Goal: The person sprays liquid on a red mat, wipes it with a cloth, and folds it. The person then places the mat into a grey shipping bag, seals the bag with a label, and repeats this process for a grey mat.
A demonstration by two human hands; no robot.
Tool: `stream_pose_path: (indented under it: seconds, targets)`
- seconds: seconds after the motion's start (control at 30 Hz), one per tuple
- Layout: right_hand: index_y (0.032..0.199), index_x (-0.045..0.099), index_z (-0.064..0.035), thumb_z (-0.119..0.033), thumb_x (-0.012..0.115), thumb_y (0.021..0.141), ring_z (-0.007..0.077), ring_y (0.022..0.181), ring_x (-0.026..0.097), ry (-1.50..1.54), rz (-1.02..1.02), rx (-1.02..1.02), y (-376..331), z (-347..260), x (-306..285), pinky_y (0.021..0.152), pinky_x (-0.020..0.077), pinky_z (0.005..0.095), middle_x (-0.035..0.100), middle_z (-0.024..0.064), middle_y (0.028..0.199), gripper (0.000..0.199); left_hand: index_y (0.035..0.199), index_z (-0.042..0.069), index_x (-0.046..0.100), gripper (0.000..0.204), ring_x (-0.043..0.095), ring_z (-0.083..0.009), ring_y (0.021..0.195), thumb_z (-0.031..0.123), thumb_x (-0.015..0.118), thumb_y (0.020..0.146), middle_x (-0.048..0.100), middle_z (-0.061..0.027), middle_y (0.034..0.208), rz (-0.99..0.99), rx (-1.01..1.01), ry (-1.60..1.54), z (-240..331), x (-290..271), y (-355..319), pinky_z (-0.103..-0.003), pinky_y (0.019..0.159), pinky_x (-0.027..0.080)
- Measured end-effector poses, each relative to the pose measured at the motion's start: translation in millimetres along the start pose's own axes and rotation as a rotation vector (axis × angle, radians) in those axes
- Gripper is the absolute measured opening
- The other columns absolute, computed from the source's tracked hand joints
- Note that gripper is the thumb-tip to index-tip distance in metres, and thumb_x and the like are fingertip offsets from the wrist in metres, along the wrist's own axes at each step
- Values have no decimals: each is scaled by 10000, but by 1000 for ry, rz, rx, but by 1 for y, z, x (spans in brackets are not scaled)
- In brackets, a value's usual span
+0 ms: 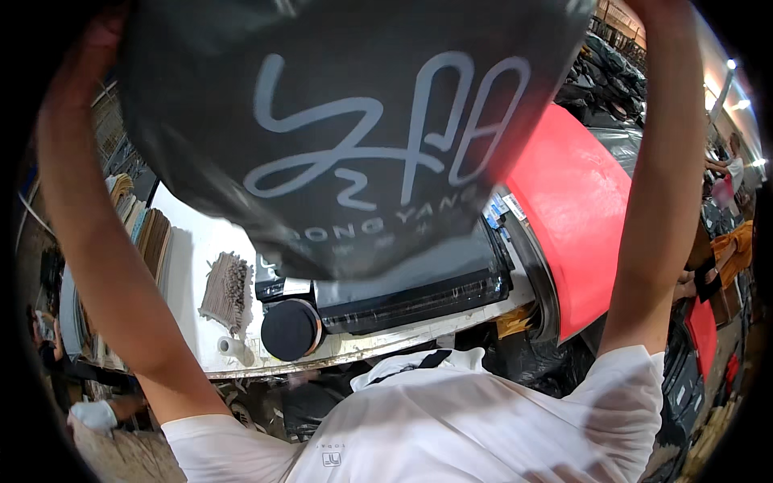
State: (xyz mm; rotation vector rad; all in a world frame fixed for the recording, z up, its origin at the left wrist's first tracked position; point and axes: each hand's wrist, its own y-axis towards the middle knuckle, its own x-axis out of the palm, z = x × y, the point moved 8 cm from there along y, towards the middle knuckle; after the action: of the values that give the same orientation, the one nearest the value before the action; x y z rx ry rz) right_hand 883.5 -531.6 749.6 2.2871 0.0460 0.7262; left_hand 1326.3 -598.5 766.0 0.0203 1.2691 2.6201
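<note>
A large dark grey plastic bag (217, 121) with pale line lettering hangs raised in front of me, hiding the far part of the table. My left hand (90, 50) is up in shadow at its left edge, the fingers closed on the bag. My right arm reaches up on the other side. Only the base of my right hand (654, 6) shows at the top edge, near the bag's upper right corner, and its fingers are out of the picture. Below the bag lies a stack of flat black plastic bags (411, 302) on the white table (187, 266).
A round black container (290, 330), a bundle of beige cords (225, 291) and a small white roll (231, 346) sit on the table. Glossy red sheets (576, 217) curve up on the right. Brown boards (149, 241) are stacked left. Another person (731, 169) stands far right.
</note>
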Motion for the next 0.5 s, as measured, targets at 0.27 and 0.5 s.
stream_pose_path:
  seconds: [0.27,0.5]
  targets:
    - [1088,483,-1,-120,462,844,407,1018,556,-127,278,289,47,119,-83,863,478,528,554,196,1077,273,945,40,608,106,598,-165,832,124,588,883,615,-56,898,437,-174,-25,-129,-56,7,-319,772,520]
    - [1270,375,0,-242,438,920,283,1158,370,-260,-325,258,-130,12,-141,947,350,401,377,156,1269,430,1199,13,524,411,576,-252,1040,325,405,959,614,-135,1083,555,-130,-342,-70,-80,-220,-384,850,485]
